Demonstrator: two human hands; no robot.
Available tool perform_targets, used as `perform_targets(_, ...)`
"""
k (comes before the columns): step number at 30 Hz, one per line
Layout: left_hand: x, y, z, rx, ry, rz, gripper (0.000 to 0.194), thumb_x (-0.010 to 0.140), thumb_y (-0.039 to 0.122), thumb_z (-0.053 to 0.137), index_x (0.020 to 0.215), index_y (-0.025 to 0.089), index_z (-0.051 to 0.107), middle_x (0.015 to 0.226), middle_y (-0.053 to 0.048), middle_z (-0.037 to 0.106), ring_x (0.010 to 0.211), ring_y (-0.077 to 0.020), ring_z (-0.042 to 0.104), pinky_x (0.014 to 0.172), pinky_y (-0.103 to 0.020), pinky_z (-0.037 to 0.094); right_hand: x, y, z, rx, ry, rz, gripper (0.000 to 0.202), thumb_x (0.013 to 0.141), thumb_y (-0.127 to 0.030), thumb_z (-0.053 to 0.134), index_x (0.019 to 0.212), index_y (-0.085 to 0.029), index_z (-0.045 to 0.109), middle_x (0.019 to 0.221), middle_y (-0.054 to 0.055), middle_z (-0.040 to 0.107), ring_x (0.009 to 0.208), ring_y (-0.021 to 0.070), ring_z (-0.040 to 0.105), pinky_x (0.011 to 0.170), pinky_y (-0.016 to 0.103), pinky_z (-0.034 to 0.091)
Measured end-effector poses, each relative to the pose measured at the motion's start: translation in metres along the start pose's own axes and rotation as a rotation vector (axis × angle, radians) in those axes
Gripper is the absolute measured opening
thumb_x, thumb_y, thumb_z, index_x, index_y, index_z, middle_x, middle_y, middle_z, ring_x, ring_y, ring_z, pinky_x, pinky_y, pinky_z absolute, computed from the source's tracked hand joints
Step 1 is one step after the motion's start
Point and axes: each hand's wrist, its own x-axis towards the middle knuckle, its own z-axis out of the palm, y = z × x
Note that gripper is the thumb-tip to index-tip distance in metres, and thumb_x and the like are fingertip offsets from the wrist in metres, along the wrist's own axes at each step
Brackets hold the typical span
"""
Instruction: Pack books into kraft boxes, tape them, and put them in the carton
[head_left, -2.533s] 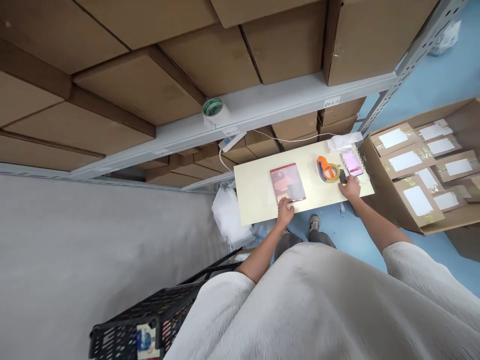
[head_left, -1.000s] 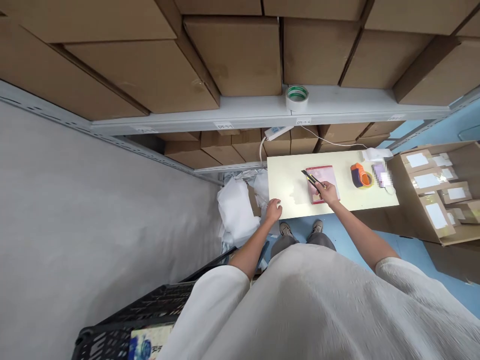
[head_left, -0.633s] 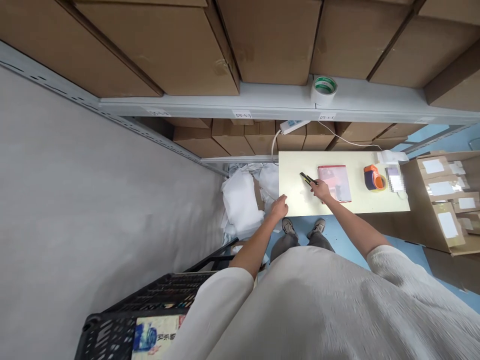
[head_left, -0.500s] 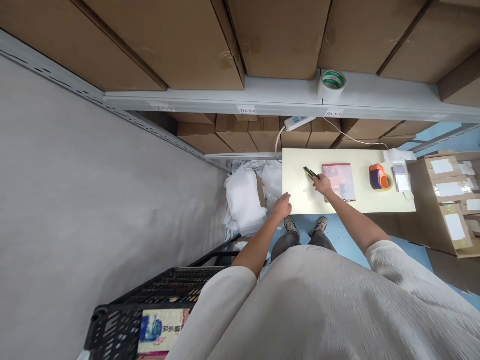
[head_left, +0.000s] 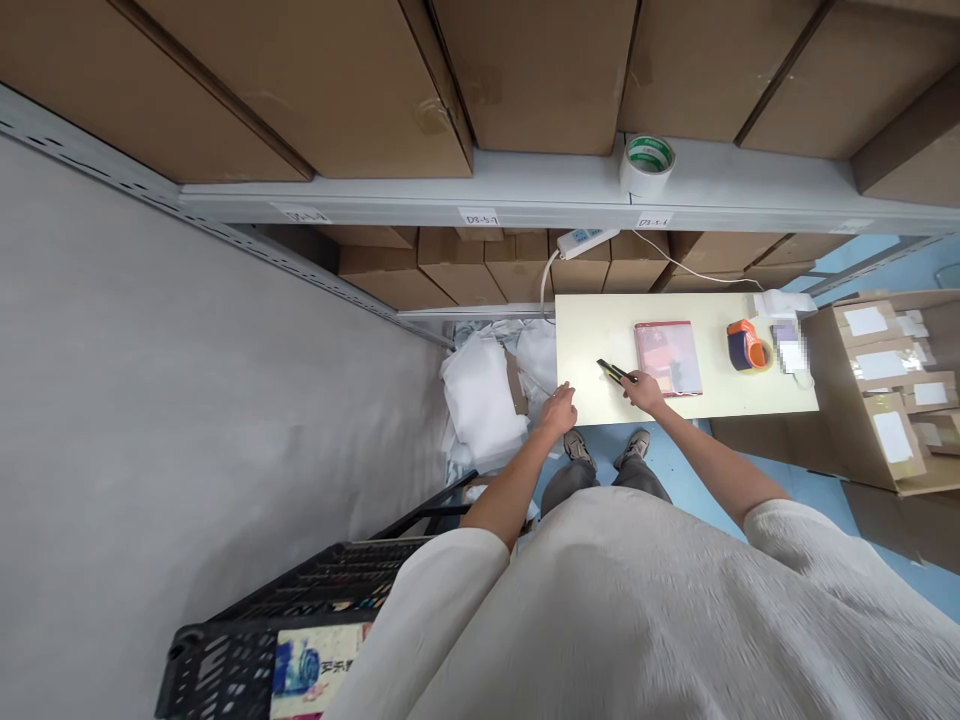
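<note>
My right hand [head_left: 643, 392] is closed around a black and yellow utility knife [head_left: 613, 370], which points to the far left over the pale yellow table [head_left: 592, 320]. Just beyond that hand lies a book [head_left: 669, 358] with a red edge, seemingly in a clear wrap. At the table's left front corner rests my left hand [head_left: 559, 408], fingers extended along the edge with nothing visible in them.
An orange and purple tape dispenser [head_left: 746, 347] stands to the right on the table. Cardboard boxes [head_left: 555, 80] fill the shelves, where a tape roll [head_left: 647, 168] sits. White packing sheets [head_left: 484, 400] lie left; a black crate [head_left: 225, 650] holds books.
My right hand has drawn the utility knife towards me, nearer the table's front edge and off the book. My left hand stays at the corner. The view has shifted slightly.
</note>
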Motion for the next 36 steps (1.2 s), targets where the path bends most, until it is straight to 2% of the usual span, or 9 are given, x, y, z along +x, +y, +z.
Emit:
perform_targets(6, 0.000, -0.001, 0.003, 0.011, -0.014, -0.005, 0.063, 0.097, 0.016, 0.054, 0.160, 0.013, 0.054, 0.179, -0.015, 0.039, 0.168, -0.0297, 0.035, 0.139, -0.045, 0.031, -0.049, 0.038, 0.006, -0.102, -0.051, 0.006, 0.011, 0.100, -0.033, 0.069, 0.096, -0.023, 0.069, 0.064, -0.001, 0.073, 0.051, 0.0160, 0.062, 0.052, 0.025, 0.041)
perform_targets(11, 0.002, -0.001, 0.004, 0.065, -0.003, 0.005, 0.065, 0.095, 0.014, 0.054, 0.160, 0.013, 0.054, 0.178, -0.015, 0.041, 0.167, -0.0290, 0.038, 0.139, -0.045, 0.031, -0.066, 0.049, 0.008, -0.139, -0.071, 0.008, 0.016, 0.099, -0.035, 0.069, 0.087, -0.024, 0.067, 0.065, 0.001, 0.074, 0.060, 0.0179, 0.066, 0.055, 0.025, 0.042)
perform_targets(14, 0.003, 0.000, 0.002, 0.063, -0.008, -0.010, 0.066, 0.094, 0.015, 0.056, 0.160, 0.016, 0.055, 0.178, -0.013, 0.043, 0.166, -0.0293, 0.038, 0.138, -0.046, 0.034, -0.064, 0.044, 0.005, -0.090, -0.045, 0.009, 0.025, 0.098, -0.044, 0.070, 0.083, -0.024, 0.066, 0.063, 0.001, 0.072, 0.056, 0.0177, 0.064, 0.055, 0.026, 0.043)
perform_targets(17, 0.002, 0.003, -0.001, 0.061, -0.023, -0.020, 0.064, 0.093, 0.014, 0.058, 0.157, 0.015, 0.057, 0.178, -0.014, 0.043, 0.167, -0.0291, 0.037, 0.138, -0.044, 0.033, -0.060, 0.034, -0.003, 0.012, -0.014, -0.012, 0.042, 0.096, -0.062, 0.067, 0.076, -0.025, 0.064, 0.060, 0.001, 0.069, 0.047, 0.0157, 0.057, 0.053, 0.027, 0.045)
perform_targets(20, 0.001, 0.007, -0.005, 0.085, -0.039, -0.020, 0.063, 0.092, 0.012, 0.057, 0.155, 0.013, 0.058, 0.179, -0.017, 0.040, 0.168, -0.0289, 0.036, 0.138, -0.043, 0.032, -0.055, 0.021, -0.016, 0.136, 0.029, -0.031, 0.054, 0.090, -0.077, 0.066, 0.074, -0.025, 0.063, 0.060, 0.001, 0.068, 0.045, 0.0141, 0.052, 0.048, 0.026, 0.043)
perform_targets(24, 0.000, 0.011, -0.010, 0.096, -0.051, -0.033, 0.064, 0.091, 0.012, 0.058, 0.154, 0.013, 0.058, 0.179, -0.019, 0.039, 0.167, -0.0292, 0.037, 0.137, -0.044, 0.032, -0.052, 0.006, -0.035, 0.236, 0.067, -0.089, 0.063, 0.083, -0.087, 0.064, 0.073, -0.025, 0.059, 0.063, 0.002, 0.067, 0.046, 0.0131, 0.050, 0.046, 0.026, 0.041)
perform_targets(30, 0.001, 0.013, -0.019, 0.124, -0.066, -0.033, 0.058, 0.090, 0.013, 0.059, 0.148, 0.015, 0.062, 0.177, -0.018, 0.043, 0.166, -0.0287, 0.040, 0.135, -0.043, 0.036, -0.057, -0.002, -0.062, 0.396, 0.024, -0.206, 0.070, 0.077, -0.092, 0.069, 0.077, -0.023, 0.061, 0.065, 0.001, 0.065, 0.050, 0.0117, 0.048, 0.051, 0.027, 0.045)
perform_targets(36, 0.003, 0.019, -0.028, 0.172, -0.095, -0.046, 0.053, 0.091, 0.016, 0.060, 0.143, 0.017, 0.063, 0.173, -0.020, 0.048, 0.164, -0.0292, 0.043, 0.132, -0.043, 0.038, -0.062, -0.005, -0.093, 0.488, -0.070, -0.289, 0.064, 0.081, -0.084, 0.073, 0.093, -0.021, 0.064, 0.087, 0.004, 0.073, 0.061, 0.0118, 0.054, 0.060, 0.028, 0.049)
